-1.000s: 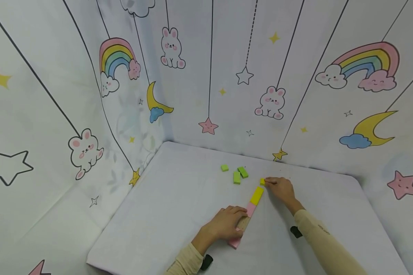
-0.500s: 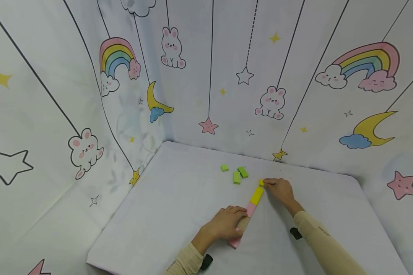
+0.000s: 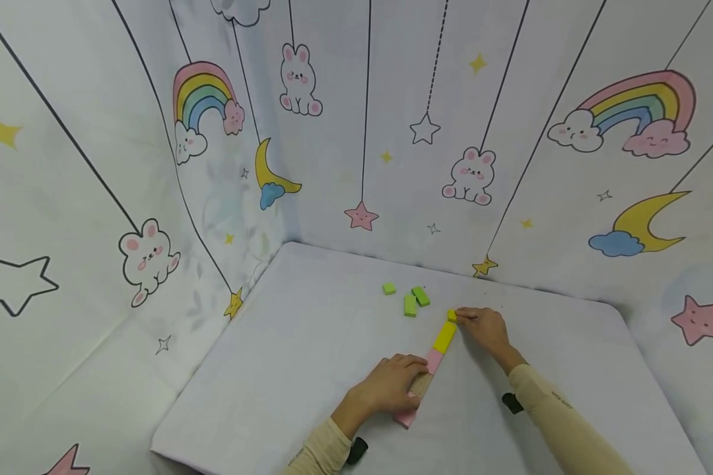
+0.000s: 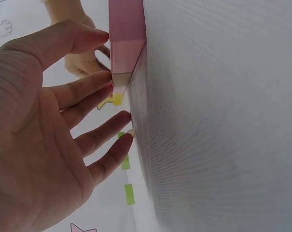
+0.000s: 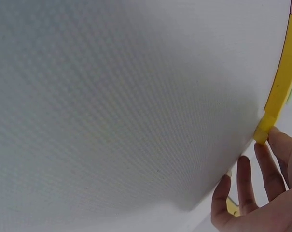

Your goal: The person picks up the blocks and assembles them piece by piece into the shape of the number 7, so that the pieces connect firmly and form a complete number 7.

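Note:
A line of blocks runs away from me across the table. It starts with a pink block (image 3: 407,419), then comes a bare wood block (image 3: 422,384), a second pink block (image 3: 434,360) and a long yellow block (image 3: 445,338). My left hand (image 3: 386,384) rests over the near part, its fingers fairly straight; in the left wrist view the thumb tip meets the near pink block (image 4: 127,29). At the far end my right hand (image 3: 486,330) pinches a small yellow block (image 5: 264,129) between thumb and index finger, right up against the long yellow one.
Beyond the line, to its left, lie three green blocks, one small square (image 3: 389,288) and two longer, one of them an upright-lying oblong (image 3: 410,305). The white table (image 3: 273,356) meets printed fabric walls (image 3: 333,152) at its back and left.
My right hand has brought the small yellow block slightly left, against the end of the long yellow block. The left hand has stayed in place.

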### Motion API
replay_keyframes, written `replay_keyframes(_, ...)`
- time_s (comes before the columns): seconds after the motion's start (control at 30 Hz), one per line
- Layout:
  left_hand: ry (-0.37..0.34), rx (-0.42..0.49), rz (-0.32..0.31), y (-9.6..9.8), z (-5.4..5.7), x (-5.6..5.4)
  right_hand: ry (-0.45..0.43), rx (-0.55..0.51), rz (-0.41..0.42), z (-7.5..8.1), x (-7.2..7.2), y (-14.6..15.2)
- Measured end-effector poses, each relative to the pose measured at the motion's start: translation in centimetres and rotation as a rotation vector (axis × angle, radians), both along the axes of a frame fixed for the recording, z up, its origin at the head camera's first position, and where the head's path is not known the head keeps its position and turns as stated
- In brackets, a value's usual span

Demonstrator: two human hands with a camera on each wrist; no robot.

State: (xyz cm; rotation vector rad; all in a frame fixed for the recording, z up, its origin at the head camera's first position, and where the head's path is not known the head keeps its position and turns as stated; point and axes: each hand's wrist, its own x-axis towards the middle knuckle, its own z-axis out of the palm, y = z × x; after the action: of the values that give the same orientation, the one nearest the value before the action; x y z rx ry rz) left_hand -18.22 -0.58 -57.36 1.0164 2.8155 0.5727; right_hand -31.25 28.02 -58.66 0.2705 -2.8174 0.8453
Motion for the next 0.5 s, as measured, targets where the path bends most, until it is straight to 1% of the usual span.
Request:
replay_keyframes(0.13, 0.006, -0.004, 0.001, 0.02, 0.19, 0.00, 0.008, 0.006, 0.009, 0.15, -0.02, 0.00)
replay_keyframes(0.3, 0.022, -0.022, 0.001, 0.08, 0.14, -0.03, 0.019, 0.005, 0.016, 0.04, -0.05, 0.00)
replay_keyframes(0.5, 0.014, -0.025, 0.004, 0.07, 0.00, -0.04, 0.014, 0.007, 0.013, -0.05, 0.07, -0.11)
